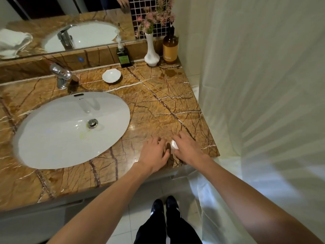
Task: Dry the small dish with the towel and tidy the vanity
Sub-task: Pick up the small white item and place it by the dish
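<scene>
Brown marble vanity top (158, 103) across the middle of the frame, with dark veins and white lines. To the right, a white shower curtain (263, 85) hanging from top to bottom of the picture. At left centre, a white oval sink (52, 138) set in the marble, with a chrome drain in it. Above, upper left, a mirror (44, 18) showing the sink again and a white folded towel (12, 41) at the far left edge, seen only as reflection. Behind the sink, a chrome faucet (60, 74).

In the upper middle, along the back ledge: an amber pump bottle (170, 48) at right, just beside it a white vase (151, 51) with pink flowers, then a small dark bottle with green label (125, 58). In front of the dark bottle, apart from it, the small dish (112, 76), white, with wavy rim, resting flat on the marble. Some wet spots on the marble near the amber bottle.

At lower centre of the frame, near the front edge of the marble, both hands close together. Left hand (154, 154) palm down, fingers loosely spread, holding nothing. Right hand (188, 148) curled around a small white object (174, 144), mostly hidden by the fingers; cannot tell what it is. At bottom, dark trousers and black shoes (165, 205) on pale floor tiles.
</scene>
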A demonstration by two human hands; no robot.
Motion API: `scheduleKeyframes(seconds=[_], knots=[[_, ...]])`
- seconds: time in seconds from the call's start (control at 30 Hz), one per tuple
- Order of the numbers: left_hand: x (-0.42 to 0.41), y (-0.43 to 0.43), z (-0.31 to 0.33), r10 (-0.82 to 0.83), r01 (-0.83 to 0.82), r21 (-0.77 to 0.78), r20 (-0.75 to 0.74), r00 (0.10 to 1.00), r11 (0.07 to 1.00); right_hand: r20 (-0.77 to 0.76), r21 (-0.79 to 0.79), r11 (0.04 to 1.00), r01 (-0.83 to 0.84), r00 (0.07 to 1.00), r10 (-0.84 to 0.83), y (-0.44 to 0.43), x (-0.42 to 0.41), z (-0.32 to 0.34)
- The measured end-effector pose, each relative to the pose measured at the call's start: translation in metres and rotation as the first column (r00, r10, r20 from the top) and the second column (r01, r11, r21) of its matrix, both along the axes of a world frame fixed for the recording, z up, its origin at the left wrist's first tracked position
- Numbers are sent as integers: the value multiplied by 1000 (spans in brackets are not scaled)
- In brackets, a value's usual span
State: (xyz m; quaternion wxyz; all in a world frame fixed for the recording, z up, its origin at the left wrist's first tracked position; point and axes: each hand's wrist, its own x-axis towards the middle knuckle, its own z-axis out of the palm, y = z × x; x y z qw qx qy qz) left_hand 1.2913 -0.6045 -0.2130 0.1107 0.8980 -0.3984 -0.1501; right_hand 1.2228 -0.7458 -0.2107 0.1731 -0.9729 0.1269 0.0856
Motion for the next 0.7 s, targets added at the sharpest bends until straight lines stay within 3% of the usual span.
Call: scheduleKeyframes(seconds=[0.33, 0.7], knots=[[-3, -32, -9, -91, 91, -41, 2, 996, 995, 0, 21, 980, 199, 980, -199, -35, -16, 16], [-10, -53, -18, -115, 116, -23, 16, 993, 993, -17, 41, 967, 250, 968, -250, -46, -31, 16]])
